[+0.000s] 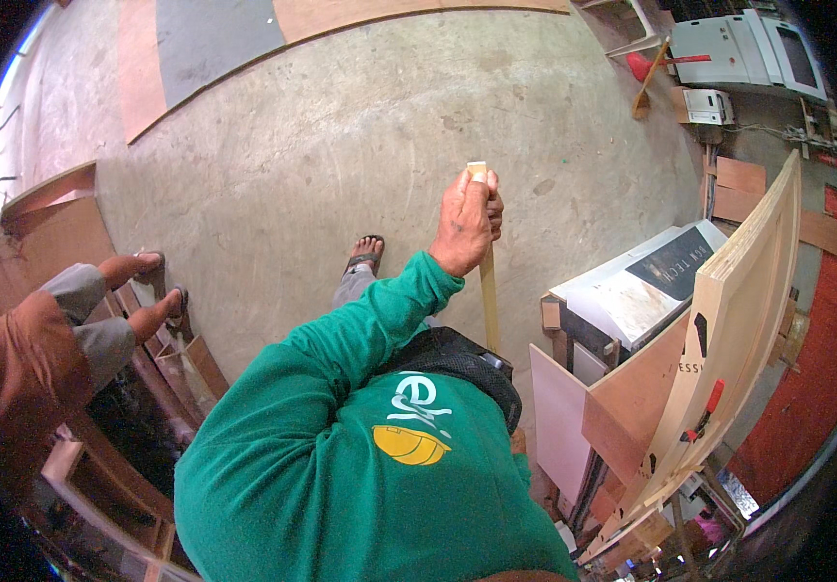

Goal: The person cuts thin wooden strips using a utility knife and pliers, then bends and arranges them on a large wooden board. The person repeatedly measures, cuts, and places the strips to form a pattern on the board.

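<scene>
Left hand [467, 221] grips pale strip [489, 301] near its tip | strip runs back toward torso [341, 504] | right hand hidden, can't tell its state

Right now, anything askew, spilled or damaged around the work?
Nothing clearly damaged. The grey concrete floor shows scattered dark blotches; fresh spill or old stain, I can't tell. The tall pale wooden panel at right looks bowed, though lens bending may explain it.

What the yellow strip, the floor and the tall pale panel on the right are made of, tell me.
Strip in the left hand: possibly painted metal, being thin and straight. Floor: likely bare concrete, matte, grey and blotchy. Panel: probably plywood, unpainted, with a pale, layered-looking edge.
</scene>
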Demonstrator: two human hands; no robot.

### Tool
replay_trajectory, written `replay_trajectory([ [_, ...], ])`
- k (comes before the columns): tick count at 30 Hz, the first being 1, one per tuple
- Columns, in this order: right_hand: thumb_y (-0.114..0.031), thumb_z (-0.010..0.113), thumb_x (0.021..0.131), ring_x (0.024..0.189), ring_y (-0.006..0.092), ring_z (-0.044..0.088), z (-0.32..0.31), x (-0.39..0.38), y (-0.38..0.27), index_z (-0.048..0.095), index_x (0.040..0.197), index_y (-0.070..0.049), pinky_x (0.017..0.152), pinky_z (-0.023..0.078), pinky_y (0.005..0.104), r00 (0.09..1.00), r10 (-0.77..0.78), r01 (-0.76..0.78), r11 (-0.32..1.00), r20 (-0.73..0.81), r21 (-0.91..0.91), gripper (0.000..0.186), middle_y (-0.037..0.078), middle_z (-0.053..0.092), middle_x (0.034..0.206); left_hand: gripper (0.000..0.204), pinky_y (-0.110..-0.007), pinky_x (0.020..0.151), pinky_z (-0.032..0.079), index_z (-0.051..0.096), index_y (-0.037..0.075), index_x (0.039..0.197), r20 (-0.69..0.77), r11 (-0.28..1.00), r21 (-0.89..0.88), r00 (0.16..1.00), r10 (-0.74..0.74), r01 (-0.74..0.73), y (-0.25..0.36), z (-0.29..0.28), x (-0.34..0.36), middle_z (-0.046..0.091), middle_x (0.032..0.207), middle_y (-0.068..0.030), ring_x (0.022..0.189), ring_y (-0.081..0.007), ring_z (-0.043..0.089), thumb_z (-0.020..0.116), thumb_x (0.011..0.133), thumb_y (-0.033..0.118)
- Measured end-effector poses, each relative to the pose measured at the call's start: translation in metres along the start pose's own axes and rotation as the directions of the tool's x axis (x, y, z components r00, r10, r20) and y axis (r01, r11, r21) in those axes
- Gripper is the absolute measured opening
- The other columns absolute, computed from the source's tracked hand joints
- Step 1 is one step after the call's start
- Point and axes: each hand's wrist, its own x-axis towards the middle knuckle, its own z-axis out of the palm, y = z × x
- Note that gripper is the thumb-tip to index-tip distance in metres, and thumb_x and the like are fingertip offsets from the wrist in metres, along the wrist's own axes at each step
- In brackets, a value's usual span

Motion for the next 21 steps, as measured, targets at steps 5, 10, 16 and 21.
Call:
replay_trajectory([
  [5, -0.012, 0.053, 0.102, 0.091, 0.0421, 0.072, -0.006, -0.005, -0.029, 0.072, 0.121, -0.006, 0.083, 0.056, 0.0491, 0.995, 0.104, -0.104, 0.993, 0.014, 0.051, 0.027, 0.022, 0.075, 0.103, 0.021, -0.028, 0.049, 0.034, 0.052, 0.022, 0.096, -0.044, 0.997, 0.078, 0.999, 0.005, -0.001, -0.003, -0.002, 0.005, 0.043, 0.069, 0.0053, 0.053, -0.0102, 0.038, 0.044, 0.110, 0.035],
  [10, -0.032, 0.057, 0.102, 0.085, 0.0355, 0.074, -0.038, 0.035, -0.086, 0.071, 0.115, 0.000, 0.080, 0.057, 0.0529, 0.982, 0.163, -0.186, 0.933, -0.097, -0.308, 0.037, 0.023, 0.074, 0.092, 0.021, -0.030, 0.050, 0.042, 0.052, 0.016, 0.096, -0.116, 0.950, 0.199, 0.956, 0.268, -0.242, -0.022, -0.080, 0.089, 0.050, 0.072, 0.0016, 0.059, -0.0123, 0.050, 0.045, 0.109, 0.031],
  [16, -0.027, 0.057, 0.103, 0.077, 0.0326, 0.065, -0.121, 0.085, -0.205, 0.066, 0.100, -0.006, 0.071, 0.051, 0.0481, 0.970, 0.107, -0.100, 0.994, -0.218, 0.042, 0.023, 0.017, 0.064, 0.080, 0.008, -0.032, 0.055, 0.049, 0.057, 0.011, 0.105, -0.135, 0.840, 0.443, 0.903, 0.408, -0.314, 0.083, -0.166, 0.200, 0.057, 0.081, -0.0047, 0.067, -0.0196, 0.056, 0.059, 0.098, 0.015],
  [21, -0.018, 0.062, 0.093, 0.097, 0.0383, 0.070, -0.141, 0.083, -0.296, 0.068, 0.105, -0.013, 0.085, 0.050, 0.0518, 0.848, -0.398, 0.333, 0.914, -0.350, -0.233, 0.015, 0.014, 0.072, 0.095, 0.028, -0.039, 0.097, 0.035, 0.057, 0.017, 0.126, 0.266, -0.341, 0.935, 0.825, 0.499, -0.095, 0.292, -0.264, 0.273, 0.059, 0.114, 0.0010, 0.109, -0.0201, 0.051, 0.048, 0.103, 0.030],
])
